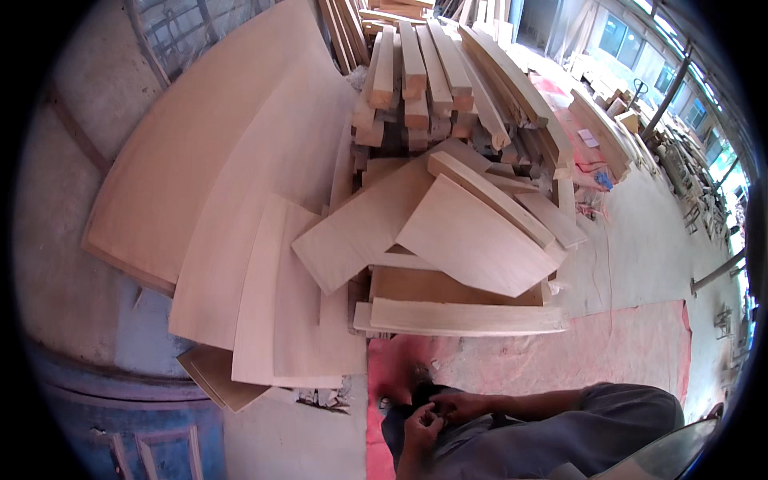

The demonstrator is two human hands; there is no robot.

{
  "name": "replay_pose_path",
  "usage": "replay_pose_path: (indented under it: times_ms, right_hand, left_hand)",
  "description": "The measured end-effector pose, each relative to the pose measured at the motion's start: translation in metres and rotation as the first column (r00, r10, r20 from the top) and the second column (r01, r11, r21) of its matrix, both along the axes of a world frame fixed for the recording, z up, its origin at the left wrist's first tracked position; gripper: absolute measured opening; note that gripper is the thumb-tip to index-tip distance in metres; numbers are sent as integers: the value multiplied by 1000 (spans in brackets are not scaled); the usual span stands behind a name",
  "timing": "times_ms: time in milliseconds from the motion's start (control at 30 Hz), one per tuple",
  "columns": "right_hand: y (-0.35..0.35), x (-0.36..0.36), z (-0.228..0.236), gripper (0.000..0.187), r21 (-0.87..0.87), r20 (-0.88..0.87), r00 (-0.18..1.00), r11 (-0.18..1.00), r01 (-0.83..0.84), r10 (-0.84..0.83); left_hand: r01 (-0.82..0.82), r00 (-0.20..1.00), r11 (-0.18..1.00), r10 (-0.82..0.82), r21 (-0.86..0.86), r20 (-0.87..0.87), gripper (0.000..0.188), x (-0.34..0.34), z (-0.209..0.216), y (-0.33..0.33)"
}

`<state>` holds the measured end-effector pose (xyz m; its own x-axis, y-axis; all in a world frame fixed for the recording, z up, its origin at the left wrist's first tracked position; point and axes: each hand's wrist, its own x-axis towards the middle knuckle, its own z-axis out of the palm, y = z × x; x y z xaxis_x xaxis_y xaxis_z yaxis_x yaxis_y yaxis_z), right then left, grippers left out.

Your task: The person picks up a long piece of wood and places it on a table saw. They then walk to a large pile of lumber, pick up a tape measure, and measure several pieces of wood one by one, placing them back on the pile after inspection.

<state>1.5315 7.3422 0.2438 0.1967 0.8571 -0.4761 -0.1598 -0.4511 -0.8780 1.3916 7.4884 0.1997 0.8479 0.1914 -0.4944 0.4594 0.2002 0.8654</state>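
Close together in front of my body, at the bottom of the view, are my two hands. My left hand [423, 426] is closed, its fingertips drawn together in a pinch. Right beside it, my right hand [458, 406] also has its fingers curled in, with the forearm reaching in from the right. Anything they hold is too small and dark to name. Dark clothing [544, 436] lies under and behind the hands. Beyond them, apart from my hands, a pale wooden board [472, 318] edges a pile of cut lumber.
Flat panels [480, 236] lie tilted on the pile, with stacked beams [414, 68] behind. Large plywood sheets [232, 136] lean at the left wall. A red sheet [624, 344] covers part of the floor. A blue panelled door [136, 432] is at lower left.
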Motion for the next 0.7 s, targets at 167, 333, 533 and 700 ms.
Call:
replay_pose_path:
  times_ms: [167,333,533,700]
  right_hand:
    - [-67,2,-91,36,-454,298,912,882,-126,283]
    - [-164,-18,-141,28,-671,336,717,689,-274,611]
    - [-102,-46,-100,29,-694,328,832,712,-110,449]
    - [-10,-38,-68,31,-667,337,912,743,57,233]
  left_hand:
    - [-65,998,983,61,-170,-32,50,6,-18,81]
    - [-239,969,880,243,-410,-44,58,-7,-25,184]
    - [-328,944,929,315,-169,-100,55,-32,-32,270]
    - [-685,699,576,692,-445,-180,11,-20,-9,291]
